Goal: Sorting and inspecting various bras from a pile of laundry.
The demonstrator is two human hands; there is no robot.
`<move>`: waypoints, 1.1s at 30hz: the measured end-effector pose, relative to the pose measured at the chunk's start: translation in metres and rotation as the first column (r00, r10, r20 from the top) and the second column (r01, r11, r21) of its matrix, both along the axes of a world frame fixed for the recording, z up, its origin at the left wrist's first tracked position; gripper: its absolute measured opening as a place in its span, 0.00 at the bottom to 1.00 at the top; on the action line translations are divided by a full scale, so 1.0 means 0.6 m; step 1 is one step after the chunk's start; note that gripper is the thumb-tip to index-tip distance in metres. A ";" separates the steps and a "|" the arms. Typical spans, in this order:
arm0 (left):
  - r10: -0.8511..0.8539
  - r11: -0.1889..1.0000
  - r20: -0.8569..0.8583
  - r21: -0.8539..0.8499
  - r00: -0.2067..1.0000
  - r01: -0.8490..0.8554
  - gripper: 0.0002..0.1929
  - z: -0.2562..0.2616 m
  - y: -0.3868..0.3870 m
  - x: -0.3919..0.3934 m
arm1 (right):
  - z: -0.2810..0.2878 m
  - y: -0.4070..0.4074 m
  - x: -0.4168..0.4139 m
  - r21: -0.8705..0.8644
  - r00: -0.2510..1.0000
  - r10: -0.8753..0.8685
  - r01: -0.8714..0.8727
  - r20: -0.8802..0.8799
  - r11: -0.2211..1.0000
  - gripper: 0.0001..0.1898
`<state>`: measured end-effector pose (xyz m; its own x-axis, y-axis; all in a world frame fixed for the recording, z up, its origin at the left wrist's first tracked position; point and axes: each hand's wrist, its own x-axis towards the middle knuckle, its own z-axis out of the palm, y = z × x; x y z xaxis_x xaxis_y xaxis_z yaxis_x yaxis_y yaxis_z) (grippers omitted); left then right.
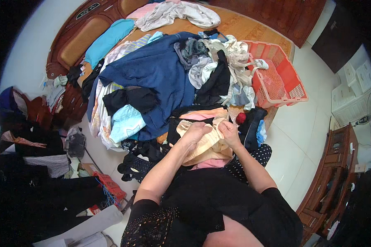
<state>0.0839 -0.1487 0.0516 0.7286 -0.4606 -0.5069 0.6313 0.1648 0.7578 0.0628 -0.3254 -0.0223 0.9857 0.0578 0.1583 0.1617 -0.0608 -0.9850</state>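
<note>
A cream cloth garment (208,145) lies bunched over my lap, its gathered edge pinched in both hands. My left hand (198,131) grips it on the left side. Close beside it, my right hand (229,131) is closed on a fold at the upper right. Pink and orange folded cloths (204,113) lie just beyond the hands, on black fabric. Further off, a dark blue garment (160,71) spreads across the heap, with a light blue cloth (128,122) at its lower left. What the fingers cover of the cream garment is hidden.
A red plastic basket (281,74) stands at the right edge of the wooden bed (235,21). White and grey clothes (235,68) pile against it. A turquoise pillow (109,40) leans by the headboard. A wooden cabinet (330,173) stands right, across the tiled floor (292,139).
</note>
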 end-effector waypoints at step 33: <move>0.050 0.999 -0.063 -0.007 0.997 -0.051 0.08 0.000 0.010 -0.006 | 0.024 -0.020 0.007 -0.432 0.809 -0.039 0.353 0.586 0.830 0.06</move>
